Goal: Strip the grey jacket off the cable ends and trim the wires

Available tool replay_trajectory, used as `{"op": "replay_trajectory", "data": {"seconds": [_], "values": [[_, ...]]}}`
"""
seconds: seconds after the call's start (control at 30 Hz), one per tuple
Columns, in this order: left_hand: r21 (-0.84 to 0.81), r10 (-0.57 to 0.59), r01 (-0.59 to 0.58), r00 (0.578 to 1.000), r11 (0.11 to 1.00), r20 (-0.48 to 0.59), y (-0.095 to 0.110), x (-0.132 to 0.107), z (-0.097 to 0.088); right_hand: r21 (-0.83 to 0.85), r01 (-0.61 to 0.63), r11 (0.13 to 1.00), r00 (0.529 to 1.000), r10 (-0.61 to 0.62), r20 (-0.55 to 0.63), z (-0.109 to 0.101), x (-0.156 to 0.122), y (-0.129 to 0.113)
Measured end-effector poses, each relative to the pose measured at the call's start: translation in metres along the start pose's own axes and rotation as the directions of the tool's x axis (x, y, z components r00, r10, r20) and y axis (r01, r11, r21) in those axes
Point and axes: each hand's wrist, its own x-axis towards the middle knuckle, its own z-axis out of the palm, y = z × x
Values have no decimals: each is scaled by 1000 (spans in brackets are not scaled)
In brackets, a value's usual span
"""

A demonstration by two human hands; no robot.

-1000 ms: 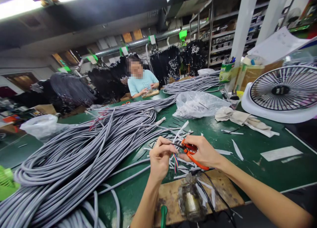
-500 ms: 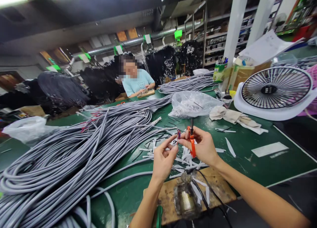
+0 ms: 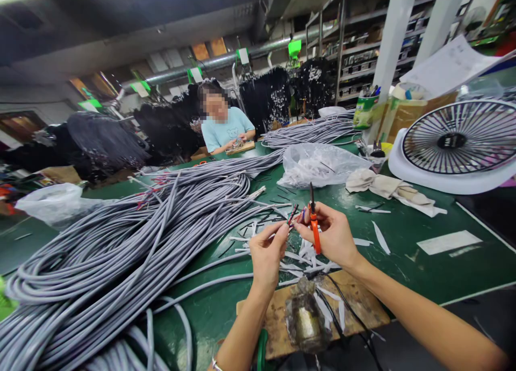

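Orange pliers point(image 3: 315, 235) swung upright in right hand point(image 3: 332, 237), left fingers point(image 3: 280, 233) pinching wires point(image 3: 293, 214); plastic bag point(image 3: 342, 164) holds white scraps point(image 3: 300, 175).

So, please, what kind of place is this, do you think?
Probably a small cable workshop: long gray cables lie piled on a green workbench, the right hand holds orange cutters near coloured wires, and shelves of boxes stand behind.

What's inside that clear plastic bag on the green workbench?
The clear plastic bag holds a crumpled mass of white scraps, probably offcuts. The film is cloudy and folded, so whatever lies deeper in the bag cannot be seen.
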Motion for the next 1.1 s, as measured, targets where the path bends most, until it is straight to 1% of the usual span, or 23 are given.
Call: {"op": "replay_trajectory", "data": {"seconds": [0.07, 0.13, 0.2, 0.3, 0.37, 0.43, 0.53, 0.7, 0.8, 0.87, 1.0, 1.1], "values": [[-40, -7, 6, 1000, 999, -27, -1, 0, 0, -7, 10, 1000, 1000, -10, -7, 1, -1, 0], [-41, -3, 1, 999, 999, -40, 0, -1, 1, 1, 4, 1000, 1000, -4, -2, 1, -1, 0], [6, 41, -41, 999, 999, -30, 2, -3, 3, 22, -9, 1000, 1000, 9, 19, 2, -1, -1], [118, 149, -148, 989, 982, 3, 5, -5, 5, 52, -15, 999, 998, 12, 58, 4, -1, -4], [125, 164, -162, 986, 979, -7, 4, -5, 5, 66, -17, 998, 998, 14, 56, 5, -2, -4], [66, 139, -137, 990, 988, -32, 2, -5, 3, 77, -23, 997, 999, 20, 37, 5, -2, -4], [-10, 98, -98, 995, 995, -21, -1, -3, -1, 86, -37, 996, 999, 36, 15, 3, 0, -1], [21, 45, -47, 997, 999, 57, -1, -2, -4, 125, -42, 991, 999, 42, 0, 0, 2, 3], [1, 11, -11, 997, 1000, 80, 1, -2, -3, 117, -47, 992, 999, 47, 0, -1, 2, 4], [-26, -18, 19, 998, 999, 58, 3, -2, -2, 93, -37, 995, 999, 37, -4, -1, 1, 3], [-46, -73, 71, 996, 996, -46, 6, -1, 0, 25, -13, 1000, 999, 13, -29, 0, -1, 2], [-59, -59, 55, 996, 997, -72, 5, 0, 0, 24, -17, 1000, 999, 18, -29, 0, 0, 2]]}}
